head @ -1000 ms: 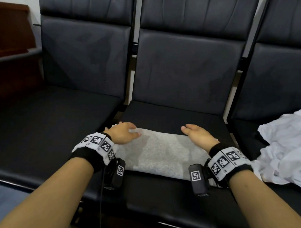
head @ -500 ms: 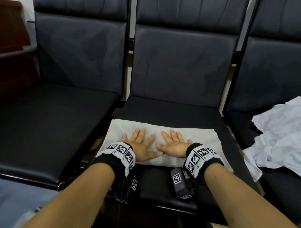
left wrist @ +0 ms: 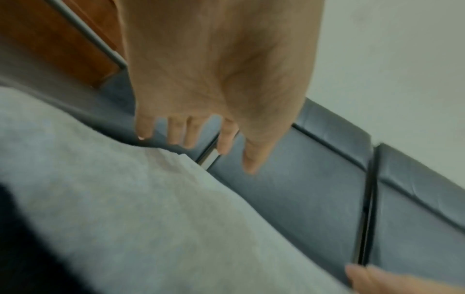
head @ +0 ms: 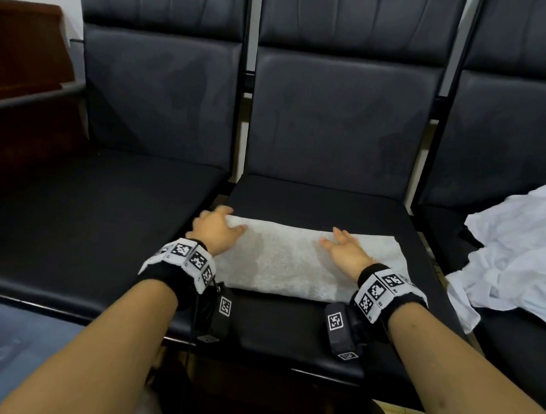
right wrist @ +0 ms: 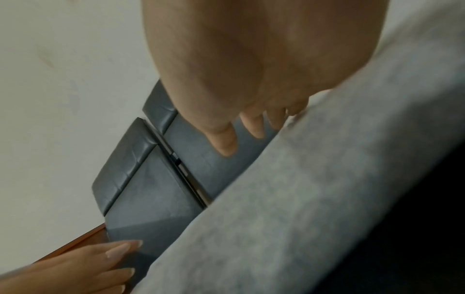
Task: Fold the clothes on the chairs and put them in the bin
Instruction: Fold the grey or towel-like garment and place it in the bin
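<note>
A pale grey folded cloth (head: 297,263) lies flat on the middle chair's seat (head: 321,202). My left hand (head: 217,228) is at the cloth's far left corner, fingers straight and spread just above it (left wrist: 191,135). My right hand (head: 344,248) lies over the cloth right of its middle, with fingers extended (right wrist: 224,139). Neither hand holds anything. A crumpled white garment (head: 517,255) sits on the right chair. The bin is not in view.
Three dark padded chairs stand side by side; the left chair's seat (head: 95,219) is bare. A brown wooden cabinet (head: 26,49) stands at the far left, with a grey rail in front of it. Pale floor (head: 19,346) shows at lower left.
Both hands slid apart from the cloth's middle, the left out to the far left corner, the right toward the right half. The cloth stays flat on the seat.
</note>
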Demonstrator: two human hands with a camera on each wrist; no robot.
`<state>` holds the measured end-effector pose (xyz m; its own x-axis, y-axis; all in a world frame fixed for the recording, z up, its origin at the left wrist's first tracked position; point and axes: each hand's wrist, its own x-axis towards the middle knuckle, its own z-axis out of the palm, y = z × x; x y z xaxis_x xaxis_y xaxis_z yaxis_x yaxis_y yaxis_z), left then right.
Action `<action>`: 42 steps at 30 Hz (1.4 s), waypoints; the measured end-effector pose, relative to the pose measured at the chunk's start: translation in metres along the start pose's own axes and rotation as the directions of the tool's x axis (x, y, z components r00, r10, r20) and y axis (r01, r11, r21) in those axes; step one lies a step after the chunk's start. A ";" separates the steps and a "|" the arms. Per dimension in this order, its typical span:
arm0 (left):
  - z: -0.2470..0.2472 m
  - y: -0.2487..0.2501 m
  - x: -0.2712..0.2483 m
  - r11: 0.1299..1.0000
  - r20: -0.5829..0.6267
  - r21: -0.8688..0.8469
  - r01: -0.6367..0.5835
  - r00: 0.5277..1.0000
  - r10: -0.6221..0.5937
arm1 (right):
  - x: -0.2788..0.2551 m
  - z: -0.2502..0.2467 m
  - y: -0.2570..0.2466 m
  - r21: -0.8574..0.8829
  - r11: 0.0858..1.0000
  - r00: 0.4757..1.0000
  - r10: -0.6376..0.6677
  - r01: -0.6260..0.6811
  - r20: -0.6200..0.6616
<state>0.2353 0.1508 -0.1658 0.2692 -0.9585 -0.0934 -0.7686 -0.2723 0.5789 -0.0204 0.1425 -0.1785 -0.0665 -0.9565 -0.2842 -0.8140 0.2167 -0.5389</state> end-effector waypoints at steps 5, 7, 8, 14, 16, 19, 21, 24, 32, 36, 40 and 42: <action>-0.018 -0.004 -0.007 0.930 0.016 -0.176 0.321 0.946 -0.324 | -0.009 -0.005 -0.020 0.368 0.929 0.973 0.104 -0.021 -0.208; -0.015 -0.002 -0.012 0.937 0.045 -0.106 0.334 0.943 -0.331 | -0.013 0.000 -0.028 0.422 0.905 0.990 0.105 -0.055 -0.097; -0.015 0.000 -0.015 0.939 0.052 -0.085 0.332 0.943 -0.329 | -0.015 0.005 -0.031 0.433 0.899 0.995 0.093 -0.067 -0.040; -0.011 0.002 -0.023 0.939 0.117 -0.099 0.330 0.941 -0.318 | -0.032 0.030 -0.032 0.392 0.920 1.000 -0.018 0.011 0.013; -0.010 0.000 -0.023 0.945 0.131 -0.097 0.313 0.945 -0.300 | -0.033 0.031 -0.029 0.366 0.930 1.000 -0.028 0.023 0.007; -0.009 -0.001 -0.023 0.969 0.099 -0.001 0.248 0.964 -0.247 | -0.033 0.033 -0.026 0.332 0.943 0.999 -0.049 0.040 0.020; -0.006 -0.003 -0.022 0.980 0.051 0.049 0.193 0.979 -0.195 | -0.033 0.035 -0.025 0.322 0.946 0.997 -0.059 0.039 0.054; -0.001 -0.011 -0.017 0.980 -0.001 -0.025 0.198 0.980 -0.198 | -0.032 0.037 -0.026 0.309 0.950 0.994 -0.076 0.048 0.080; -0.006 -0.031 -0.001 0.829 -0.018 -0.502 0.246 0.955 -0.295 | -0.027 0.046 -0.038 0.328 0.943 0.991 -0.089 0.051 0.104; -0.017 -0.035 -0.001 0.775 -0.098 -0.620 0.120 0.969 -0.228 | -0.023 0.055 -0.048 0.392 0.917 0.986 -0.123 0.069 0.113; -0.022 -0.013 -0.007 0.758 -0.157 -0.650 -0.059 0.986 -0.058 | -0.026 0.054 -0.060 0.548 0.835 0.979 -0.149 0.047 0.143; -0.018 0.007 -0.011 0.776 -0.178 -0.614 -0.145 0.983 0.043 | -0.028 0.046 -0.063 0.625 0.780 0.978 -0.143 0.016 0.153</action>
<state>0.2379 0.1613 -0.1460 0.3351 -0.9391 0.0767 -0.2784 -0.0209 0.9602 0.0592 0.1644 -0.1729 0.1403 -0.9363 -0.3221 -0.2755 0.2755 -0.9210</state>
